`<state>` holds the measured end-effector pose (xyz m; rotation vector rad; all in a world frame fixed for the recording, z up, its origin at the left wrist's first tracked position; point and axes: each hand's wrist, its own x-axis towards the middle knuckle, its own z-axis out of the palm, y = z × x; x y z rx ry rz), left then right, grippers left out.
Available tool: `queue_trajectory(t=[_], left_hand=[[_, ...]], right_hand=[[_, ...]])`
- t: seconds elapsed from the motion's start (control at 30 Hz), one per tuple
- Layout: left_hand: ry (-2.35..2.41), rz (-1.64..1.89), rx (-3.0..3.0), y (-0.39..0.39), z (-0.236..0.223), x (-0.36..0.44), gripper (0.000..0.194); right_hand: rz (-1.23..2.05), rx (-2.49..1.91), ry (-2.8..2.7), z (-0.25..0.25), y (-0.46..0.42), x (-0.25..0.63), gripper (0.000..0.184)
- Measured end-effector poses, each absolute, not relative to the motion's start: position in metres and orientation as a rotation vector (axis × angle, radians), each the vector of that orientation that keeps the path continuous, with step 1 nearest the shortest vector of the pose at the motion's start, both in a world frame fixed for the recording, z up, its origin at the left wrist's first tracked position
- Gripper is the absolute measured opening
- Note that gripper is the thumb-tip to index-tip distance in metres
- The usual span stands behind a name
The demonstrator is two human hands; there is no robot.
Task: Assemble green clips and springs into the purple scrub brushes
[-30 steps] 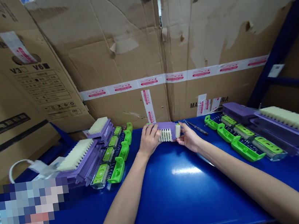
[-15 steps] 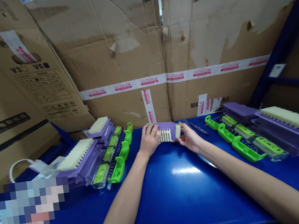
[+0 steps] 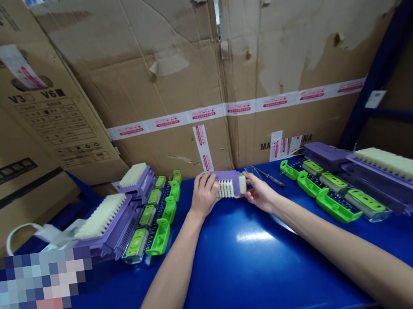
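Purple part (image 3: 235, 184) held; thin tool (image 3: 271, 177) beside right hand (image 3: 262, 193)

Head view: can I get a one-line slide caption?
A person's left grip and right grip hold a purple bristled piece at the blue table, green parts on either side.
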<state>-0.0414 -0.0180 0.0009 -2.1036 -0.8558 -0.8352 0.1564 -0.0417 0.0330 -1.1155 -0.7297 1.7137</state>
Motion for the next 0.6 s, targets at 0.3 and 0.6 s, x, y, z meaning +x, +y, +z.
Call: queue_trajectory(t=[0.3, 0.6], left_hand=[[-0.794, -0.864, -2.117, -0.018, 0.0, -0.041, 0.02], [-0.935, -0.821, -2.05, -0.02, 0.003, -0.036, 0.029]], right_hand=[[1.65, -1.201, -0.764, 0.034, -0.044, 0.155, 0.04], [1.176, -1.222, -1.03, 0.025, -0.048, 0.148, 0.044]])
